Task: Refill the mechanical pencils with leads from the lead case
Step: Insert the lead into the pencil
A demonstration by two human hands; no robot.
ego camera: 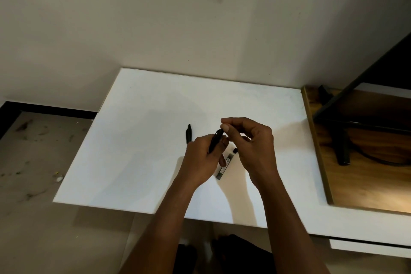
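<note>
My left hand [203, 158] grips a black mechanical pencil [216, 140], tilted with its upper end toward my right hand. My right hand [251, 142] pinches its thumb and forefinger together right at that upper end; whatever sits between the fingertips is too small to make out. A second black pencil [188, 133] lies on the white table [144, 140], a little left of my hands. The lead case [226, 164], a slim dark box with a label, lies on the table under and between my hands, partly hidden by my left fingers.
A wooden board [367, 173] lies at the table's right side, with a black stand and cable [342, 149] on it. The wall runs along the table's far edge. Dusty floor [33, 162] lies to the left.
</note>
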